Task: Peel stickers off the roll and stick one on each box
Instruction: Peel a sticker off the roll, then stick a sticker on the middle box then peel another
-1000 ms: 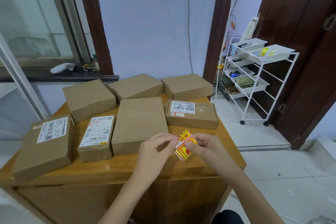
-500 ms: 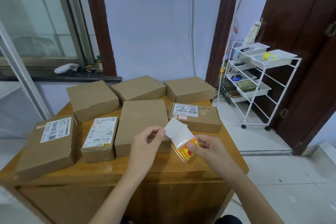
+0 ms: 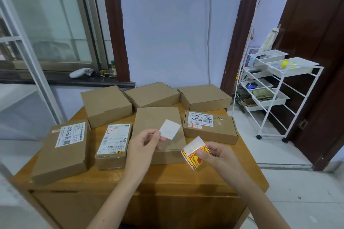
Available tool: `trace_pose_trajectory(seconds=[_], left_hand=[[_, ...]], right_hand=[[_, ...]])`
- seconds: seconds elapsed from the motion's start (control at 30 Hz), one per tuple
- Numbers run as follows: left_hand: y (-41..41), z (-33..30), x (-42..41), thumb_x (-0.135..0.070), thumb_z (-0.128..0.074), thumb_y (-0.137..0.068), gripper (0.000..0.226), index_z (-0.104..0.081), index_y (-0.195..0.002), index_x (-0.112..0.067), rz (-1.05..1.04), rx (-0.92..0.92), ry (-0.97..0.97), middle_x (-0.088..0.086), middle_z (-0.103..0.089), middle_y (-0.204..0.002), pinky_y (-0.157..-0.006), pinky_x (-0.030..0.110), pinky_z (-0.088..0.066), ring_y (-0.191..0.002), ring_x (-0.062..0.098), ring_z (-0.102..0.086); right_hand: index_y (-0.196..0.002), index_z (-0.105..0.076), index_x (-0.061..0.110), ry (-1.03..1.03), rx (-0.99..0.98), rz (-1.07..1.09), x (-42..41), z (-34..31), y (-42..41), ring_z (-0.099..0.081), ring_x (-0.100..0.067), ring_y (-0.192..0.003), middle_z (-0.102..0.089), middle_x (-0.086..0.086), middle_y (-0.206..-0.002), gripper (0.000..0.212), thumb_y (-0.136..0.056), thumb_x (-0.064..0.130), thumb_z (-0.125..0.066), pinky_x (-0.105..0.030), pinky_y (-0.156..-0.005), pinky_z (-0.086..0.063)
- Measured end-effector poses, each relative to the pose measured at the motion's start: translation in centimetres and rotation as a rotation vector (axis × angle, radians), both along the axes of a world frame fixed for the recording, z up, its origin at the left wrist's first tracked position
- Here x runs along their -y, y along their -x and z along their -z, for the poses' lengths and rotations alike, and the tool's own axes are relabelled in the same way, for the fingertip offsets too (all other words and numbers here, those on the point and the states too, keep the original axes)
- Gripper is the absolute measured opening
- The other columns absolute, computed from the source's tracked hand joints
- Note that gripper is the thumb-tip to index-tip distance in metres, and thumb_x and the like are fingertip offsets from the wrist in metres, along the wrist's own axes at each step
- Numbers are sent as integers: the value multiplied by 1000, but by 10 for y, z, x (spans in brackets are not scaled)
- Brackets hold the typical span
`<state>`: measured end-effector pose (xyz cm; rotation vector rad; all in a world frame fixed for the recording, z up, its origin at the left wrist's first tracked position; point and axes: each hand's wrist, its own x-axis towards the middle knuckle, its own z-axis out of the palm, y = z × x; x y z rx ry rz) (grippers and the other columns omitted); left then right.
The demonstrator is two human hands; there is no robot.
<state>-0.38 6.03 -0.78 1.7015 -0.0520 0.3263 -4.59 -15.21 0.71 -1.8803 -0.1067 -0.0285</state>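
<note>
My left hand (image 3: pixel 142 143) pinches a peeled sticker (image 3: pixel 170 129) by one corner, its white back facing me, above the plain middle box (image 3: pixel 149 119). My right hand (image 3: pixel 214 156) grips the small sticker roll (image 3: pixel 195 154), printed red and yellow, just right of that box. Several brown cardboard boxes lie on the wooden table (image 3: pixel 167 182): three plain ones in the back row (image 3: pixel 106 102) (image 3: pixel 151 95) (image 3: pixel 203 96), and three with white shipping labels in front (image 3: pixel 63 148) (image 3: pixel 113 143) (image 3: pixel 210 128).
A white wheeled rack (image 3: pixel 275 95) with trays stands on the tiled floor to the right, by a dark door. A window sill (image 3: pixel 55 78) with small items runs behind the table on the left. A plugged cord hangs down the wall behind.
The sticker has come fully off the roll. My left hand carried it up and left over the middle box, while my right hand kept the roll and drifted slightly right.
</note>
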Motion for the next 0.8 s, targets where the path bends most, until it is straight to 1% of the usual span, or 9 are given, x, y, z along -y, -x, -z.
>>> trace_pose_trajectory(seconds=[0.07, 0.17, 0.23, 0.27, 0.37, 0.47, 0.57, 0.67, 0.8], left_hand=[[-4, 3, -6, -25, -58, -93, 14, -71, -89, -31, -18, -1, -44, -13, -73, -86, -70, 27, -56, -75, 8, -67], [-12, 5, -11, -27, -59, -92, 13, -70, -100, -29, -23, -3, -149, -12, -71, -91, -77, 28, -56, -87, 6, -65], [-18, 7, -14, -30, -59, -92, 16, -69, -105, -27, -74, 17, -319, -14, -70, -93, -73, 20, -52, -90, 4, -64], [-21, 9, -16, -32, -59, -93, 18, -69, -106, -27, -110, 30, -416, -13, -70, -93, -70, 19, -51, -89, 3, -63], [-30, 15, -21, -39, -56, -93, 21, -68, -109, -30, -184, 38, -693, -11, -72, -92, -70, 30, -56, -86, 9, -65], [-35, 18, -23, -39, -56, -93, 20, -67, -107, -31, -200, 69, -889, -7, -71, -92, -70, 31, -56, -86, 13, -64], [-36, 16, -21, -36, -57, -92, 19, -69, -104, -28, -174, 130, -958, -6, -70, -96, -73, 29, -52, -89, 13, -60], [-39, 16, -20, -37, -56, -93, 21, -69, -106, -28, -147, 106, -971, -7, -66, -101, -80, 29, -50, -95, 12, -57], [-38, 17, -20, -37, -53, -92, 20, -69, -99, -28, -142, 101, -994, -9, -67, -96, -75, 26, -46, -90, 10, -52]], right_hand=[[-94, -73, 25, -8, 5, 1, -2, 0, -2, -73, -1, -83, -78, 16, -84, 11, -91, 23, -62, -9, -66, -53], [-95, -73, 23, -1, 10, 12, -4, 1, -6, -73, -3, -82, -78, 15, -84, 11, -91, 22, -62, -11, -65, -55], [-97, -73, 21, -1, 13, 16, -5, 1, -8, -73, -3, -83, -78, 14, -84, 12, -91, 22, -62, -11, -66, -55], [-97, -73, 21, -2, 14, 15, -6, 0, -9, -73, -2, -83, -78, 13, -85, 13, -91, 22, -62, -11, -67, -55], [-94, -73, 22, 1, 13, 11, -8, 0, -10, -73, -1, -84, -78, 14, -83, 12, -91, 21, -62, -9, -67, -53], [-93, -74, 21, -8, 9, 5, -10, 0, -11, -73, -1, -83, -78, 13, -84, 12, -92, 19, -61, -8, -67, -53], [-92, -74, 21, -18, 4, 7, -11, 0, -11, -73, -1, -81, -78, 12, -83, 12, -91, 18, -62, -8, -65, -53], [-92, -74, 21, -28, 3, 3, -12, -1, -11, -73, -2, -81, -79, 10, -83, 13, -91, 17, -61, -8, -65, -53], [-93, -74, 21, -27, -2, 10, -11, -1, -11, -73, -1, -82, -79, 12, -83, 13, -91, 19, -61, -7, -66, -52]])
